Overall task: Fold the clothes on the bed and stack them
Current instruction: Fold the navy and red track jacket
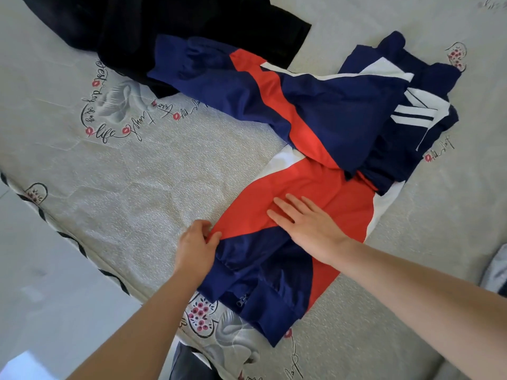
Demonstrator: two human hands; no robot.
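Observation:
A navy, red and white jacket lies spread across the bed, one sleeve stretched toward the upper left. My left hand pinches the jacket's left edge where red meets navy. My right hand lies flat with straight fingers on the red panel, pressing it down. A black garment lies crumpled at the top left, partly under the jacket's sleeve. The jacket's collar with white stripes bunches up at the right.
The bed's grey cover carries swan and heart prints. Its edge runs diagonally along the lower left, with pale floor beyond. A grey item peeks in at the right edge. A dark object shows below the bed edge.

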